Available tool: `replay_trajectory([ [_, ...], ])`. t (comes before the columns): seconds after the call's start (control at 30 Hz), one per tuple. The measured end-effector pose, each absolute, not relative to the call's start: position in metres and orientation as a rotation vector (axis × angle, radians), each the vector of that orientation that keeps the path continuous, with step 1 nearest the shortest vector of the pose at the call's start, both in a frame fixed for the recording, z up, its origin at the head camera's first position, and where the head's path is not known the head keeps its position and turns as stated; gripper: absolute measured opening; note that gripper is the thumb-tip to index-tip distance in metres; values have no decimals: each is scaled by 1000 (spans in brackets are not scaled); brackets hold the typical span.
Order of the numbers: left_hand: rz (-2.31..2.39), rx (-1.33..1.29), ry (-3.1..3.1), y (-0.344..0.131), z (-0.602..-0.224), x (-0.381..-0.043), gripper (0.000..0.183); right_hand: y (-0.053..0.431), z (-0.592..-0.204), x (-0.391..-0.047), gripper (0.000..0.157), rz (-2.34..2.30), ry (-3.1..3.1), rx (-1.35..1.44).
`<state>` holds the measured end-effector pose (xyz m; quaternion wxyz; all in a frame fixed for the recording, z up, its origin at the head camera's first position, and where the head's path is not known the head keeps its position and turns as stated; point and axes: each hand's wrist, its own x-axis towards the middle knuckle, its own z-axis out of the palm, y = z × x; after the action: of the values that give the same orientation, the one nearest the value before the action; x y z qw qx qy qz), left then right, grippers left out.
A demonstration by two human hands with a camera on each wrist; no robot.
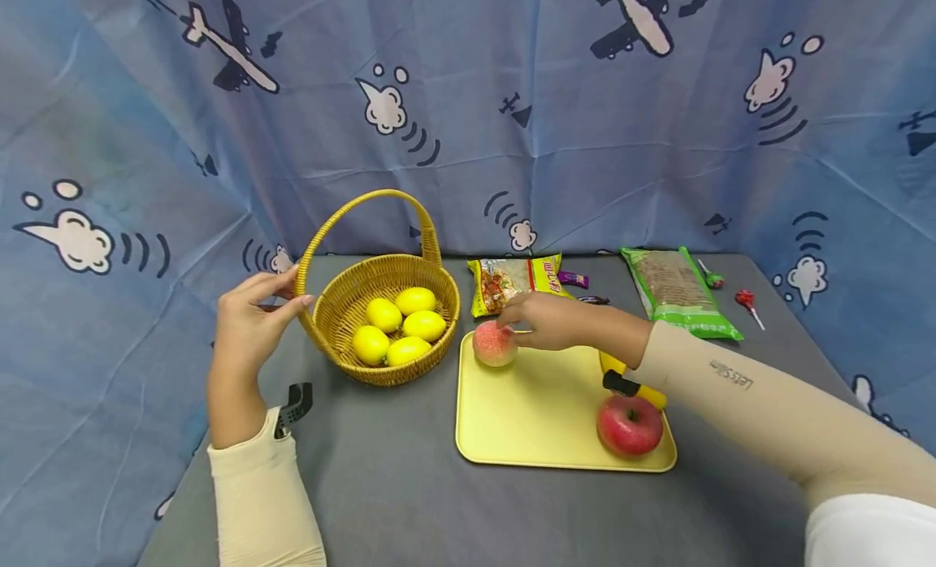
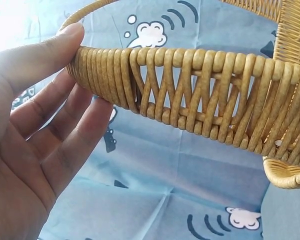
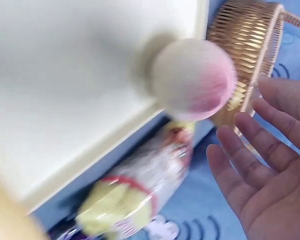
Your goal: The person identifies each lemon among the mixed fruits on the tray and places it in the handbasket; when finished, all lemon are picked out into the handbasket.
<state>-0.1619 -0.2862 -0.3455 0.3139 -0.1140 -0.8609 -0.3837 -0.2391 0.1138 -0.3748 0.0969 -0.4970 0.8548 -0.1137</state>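
Note:
My left hand (image 1: 252, 322) pinches the handle (image 2: 190, 92) of a yellow-brown wicker basket (image 1: 349, 292), thumb on one side and fingers on the other. Several yellow lemons (image 1: 424, 325) lie in the basket. Above the back left corner of a yellow tray (image 1: 530, 425), my right hand (image 1: 552, 320) is beside a pink and pale peach (image 1: 490, 348). In the right wrist view its fingers are spread and extended, with a gap between them and the peach. At the tray's right side lie a red apple (image 1: 630, 426) and a banana (image 1: 653, 396), the latter partly hidden by my right forearm.
Behind the tray lie a yellow-ended food packet (image 1: 512, 283), a small purple packet (image 1: 574, 279) and a green-edged bag (image 1: 671, 287). Two lollipops, one green (image 1: 712, 279) and one red (image 1: 745, 298), are at the far right. A blue patterned curtain (image 1: 468, 88) borders the grey table (image 1: 387, 486).

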Motion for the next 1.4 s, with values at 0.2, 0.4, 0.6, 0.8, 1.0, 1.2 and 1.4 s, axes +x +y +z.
replay_trajectory([
  [0.2, -1007, -320, -2261, -285, -346, -164, 45, 164, -378, -220, 28, -285, 2553, -1319],
  [0.4, -1025, -335, -2246, -285, -347, -164, 44, 197, -374, -207, 28, -306, 2608, -1176],
  [0.6, -1040, -331, -2250, -286, -348, -164, 44, 220, -367, -196, 31, -393, 2632, -1003],
  [0.8, -1035, -342, -2242, -282, -342, -161, 43, 233, -375, -180, 38, -454, 2584, -896],
  [1.0, -1014, -337, -2243, -269, -328, -149, 40, 238, -388, -164, 54, -483, 2491, -811],
  [1.2, -1021, -329, -2247, -280, -339, -158, 41, 239, -397, -155, 66, -426, 2393, -756],
  [1.4, -1016, -318, -2255, -286, -346, -165, 44, 239, -398, -150, 77, -348, 2384, -715],
])
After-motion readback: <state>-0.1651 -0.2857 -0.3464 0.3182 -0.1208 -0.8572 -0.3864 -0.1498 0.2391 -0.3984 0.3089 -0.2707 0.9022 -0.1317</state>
